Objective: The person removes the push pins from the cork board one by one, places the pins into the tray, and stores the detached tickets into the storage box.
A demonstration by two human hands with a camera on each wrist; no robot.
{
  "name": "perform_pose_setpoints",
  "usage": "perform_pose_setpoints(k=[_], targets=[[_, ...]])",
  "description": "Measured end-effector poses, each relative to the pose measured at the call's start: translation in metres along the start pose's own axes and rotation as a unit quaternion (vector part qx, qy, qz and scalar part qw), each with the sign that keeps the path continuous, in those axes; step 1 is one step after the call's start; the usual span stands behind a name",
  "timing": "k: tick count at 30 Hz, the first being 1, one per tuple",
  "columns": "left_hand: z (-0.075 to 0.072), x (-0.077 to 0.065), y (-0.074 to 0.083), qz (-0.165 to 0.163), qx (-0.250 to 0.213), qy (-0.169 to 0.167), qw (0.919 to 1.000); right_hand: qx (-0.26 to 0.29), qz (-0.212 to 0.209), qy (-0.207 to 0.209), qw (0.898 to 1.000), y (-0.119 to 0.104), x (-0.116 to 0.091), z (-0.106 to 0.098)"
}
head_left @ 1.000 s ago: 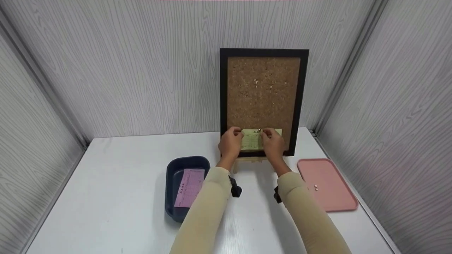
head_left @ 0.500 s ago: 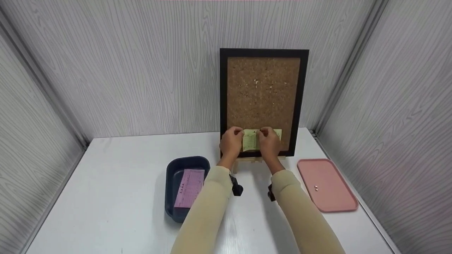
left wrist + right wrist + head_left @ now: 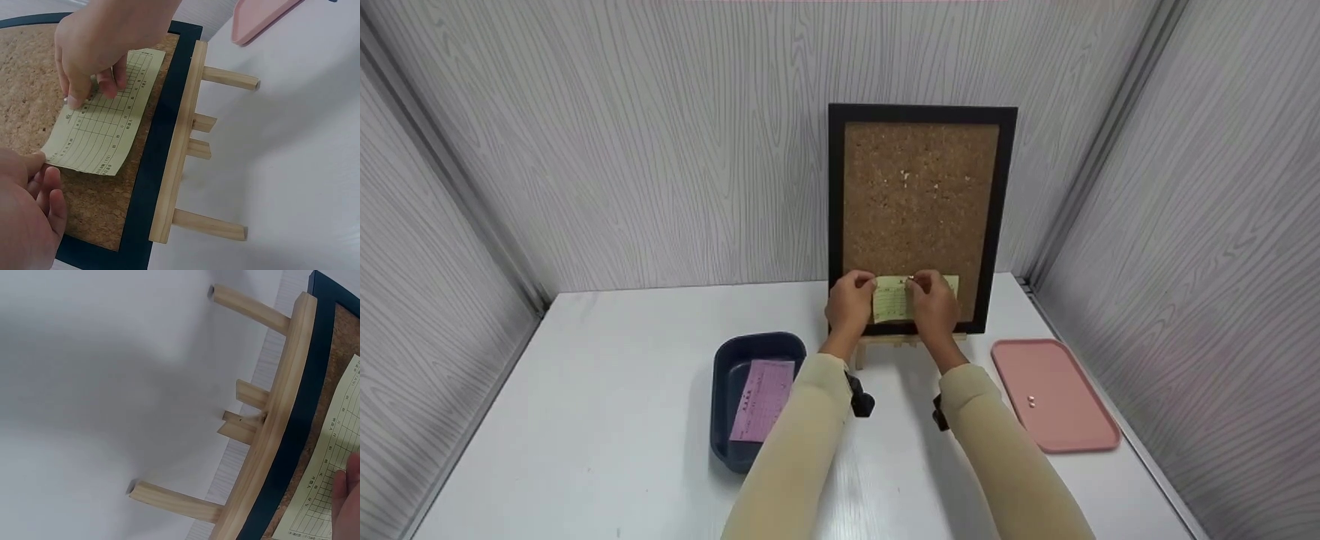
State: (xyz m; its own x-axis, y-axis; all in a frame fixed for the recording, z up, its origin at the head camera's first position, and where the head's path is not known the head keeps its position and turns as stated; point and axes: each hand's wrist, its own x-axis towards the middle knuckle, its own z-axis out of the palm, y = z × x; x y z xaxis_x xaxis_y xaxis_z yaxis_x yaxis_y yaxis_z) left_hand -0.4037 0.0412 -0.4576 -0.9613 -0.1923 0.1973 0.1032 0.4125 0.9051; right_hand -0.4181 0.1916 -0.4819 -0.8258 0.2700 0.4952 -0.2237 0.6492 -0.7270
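A pale yellow printed form lies against the lower part of a black-framed corkboard. My left hand pinches the form's upper left corner between thumb and forefinger. Over the top edge, near the middle, my right hand pinches a small silvery push pin, mostly hidden by the fingertips. In the left wrist view the form's left end curls slightly away from the cork. Only the tips of the right hand's curled lower fingers show in the right wrist view, over the form's grid.
The board leans on a wooden easel with legs jutting forward. A dark blue basin holding a pink printed form stands left of the arms. On the right, a pink tray carries small silvery pins.
My right hand has shifted slightly left along the form's top edge, and the pin there is now mostly behind its fingertips. My left hand keeps its pinch on the corner.
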Motion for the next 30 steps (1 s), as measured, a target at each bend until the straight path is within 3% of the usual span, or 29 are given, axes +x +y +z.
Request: perform_pose_setpoints(k=[17,30], targets=[[0.0015,0.0011,-0.0015,0.001,0.015,0.002,0.9999,0.027,0.012,-0.013,0.999,-0.0025,0.0011,0.0006],[-0.0008,0.0026,-0.0035,0.003,0.001,0.001,1.0000,0.046,-0.034,0.006,0.998,-0.0038,-0.0012,0.0065]])
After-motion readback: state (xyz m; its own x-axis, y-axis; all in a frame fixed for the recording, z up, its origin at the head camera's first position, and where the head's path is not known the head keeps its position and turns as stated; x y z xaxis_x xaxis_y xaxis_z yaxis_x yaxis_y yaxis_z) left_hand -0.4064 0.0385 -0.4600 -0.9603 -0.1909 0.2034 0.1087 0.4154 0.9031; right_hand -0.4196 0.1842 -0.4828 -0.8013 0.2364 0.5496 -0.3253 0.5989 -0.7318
